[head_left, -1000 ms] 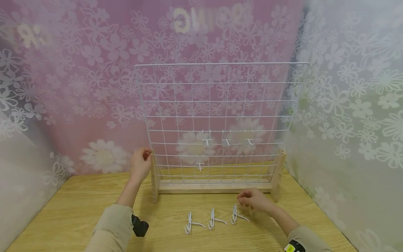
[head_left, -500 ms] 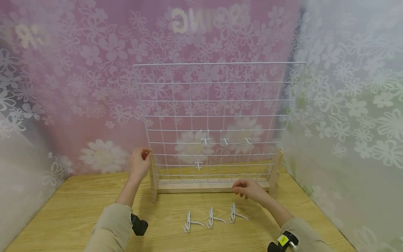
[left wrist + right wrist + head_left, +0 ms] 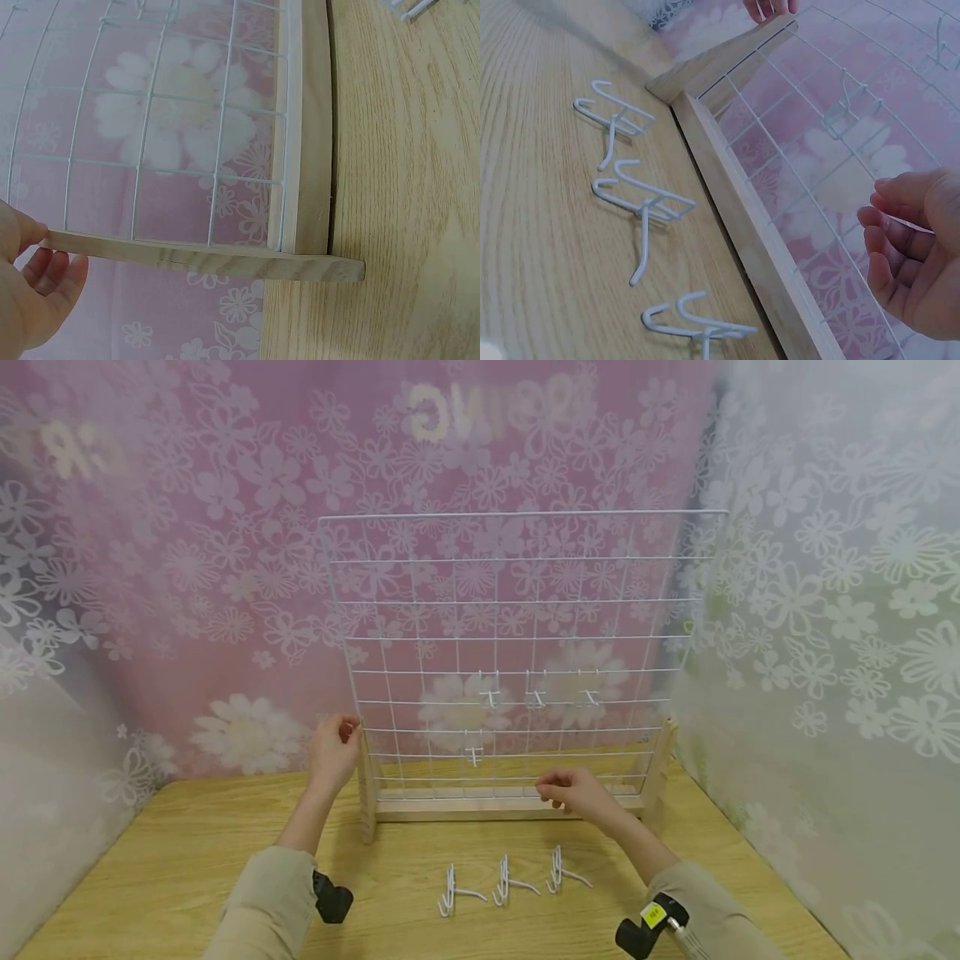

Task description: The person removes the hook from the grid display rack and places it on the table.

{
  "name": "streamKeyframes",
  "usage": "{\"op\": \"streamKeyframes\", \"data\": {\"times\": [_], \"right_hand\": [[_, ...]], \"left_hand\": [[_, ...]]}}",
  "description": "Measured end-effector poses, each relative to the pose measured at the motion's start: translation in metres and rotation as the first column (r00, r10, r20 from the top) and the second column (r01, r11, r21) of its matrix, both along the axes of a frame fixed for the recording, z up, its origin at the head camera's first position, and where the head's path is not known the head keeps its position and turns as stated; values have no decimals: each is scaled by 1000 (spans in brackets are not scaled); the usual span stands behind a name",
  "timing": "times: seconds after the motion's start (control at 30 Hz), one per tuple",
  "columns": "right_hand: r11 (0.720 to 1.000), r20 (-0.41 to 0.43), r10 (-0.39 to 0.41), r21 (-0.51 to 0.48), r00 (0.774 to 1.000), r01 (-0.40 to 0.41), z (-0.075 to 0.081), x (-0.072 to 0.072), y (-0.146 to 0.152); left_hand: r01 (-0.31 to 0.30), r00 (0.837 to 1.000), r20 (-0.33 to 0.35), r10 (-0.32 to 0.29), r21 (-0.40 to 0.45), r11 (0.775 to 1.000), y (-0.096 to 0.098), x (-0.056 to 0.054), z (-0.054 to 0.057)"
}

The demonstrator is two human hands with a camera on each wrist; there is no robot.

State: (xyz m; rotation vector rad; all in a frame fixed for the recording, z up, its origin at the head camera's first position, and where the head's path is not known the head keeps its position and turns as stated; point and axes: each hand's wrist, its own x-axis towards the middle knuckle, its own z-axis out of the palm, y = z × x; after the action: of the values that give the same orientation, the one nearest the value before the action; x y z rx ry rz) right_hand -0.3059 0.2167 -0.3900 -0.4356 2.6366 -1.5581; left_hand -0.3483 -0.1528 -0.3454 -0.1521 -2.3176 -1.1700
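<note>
A white wire grid panel (image 3: pixel 525 513) stands upright in a wooden stand (image 3: pixel 450 811). My left hand (image 3: pixel 335 752) grips the top end of the stand's left upright (image 3: pixel 202 259), thumb and fingertips around the wood. In front of the panel's lower right part, my right hand (image 3: pixel 581 797) hovers with loosely bent fingers; the right wrist view reveals nothing between them. Three white wire hooks lie in a row on the table: a left hook (image 3: pixel 450 892), a middle hook (image 3: pixel 504 883) and a right hook (image 3: pixel 557 870).
Several hooks hang on the grid, including an upper-row hook (image 3: pixel 490 697) and one lower hook (image 3: pixel 473 756). The wood-grain table (image 3: pixel 187 860) meets a pink floral backdrop (image 3: pixel 247 593) behind and a pale floral curtain (image 3: pixel 847 677) on the right.
My right hand has risen and moved left, from near the stand's right foot to before the panel's lower part. The left hand stays on the upright.
</note>
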Motion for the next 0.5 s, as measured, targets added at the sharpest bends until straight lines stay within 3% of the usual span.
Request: {"op": "streamKeyframes", "data": {"times": [0.5], "right_hand": [[1000,-52,-5,22,999,6,17,-10,-18]], "left_hand": [[1,1000,-8,-1,9,1000,1,1,1]]}}
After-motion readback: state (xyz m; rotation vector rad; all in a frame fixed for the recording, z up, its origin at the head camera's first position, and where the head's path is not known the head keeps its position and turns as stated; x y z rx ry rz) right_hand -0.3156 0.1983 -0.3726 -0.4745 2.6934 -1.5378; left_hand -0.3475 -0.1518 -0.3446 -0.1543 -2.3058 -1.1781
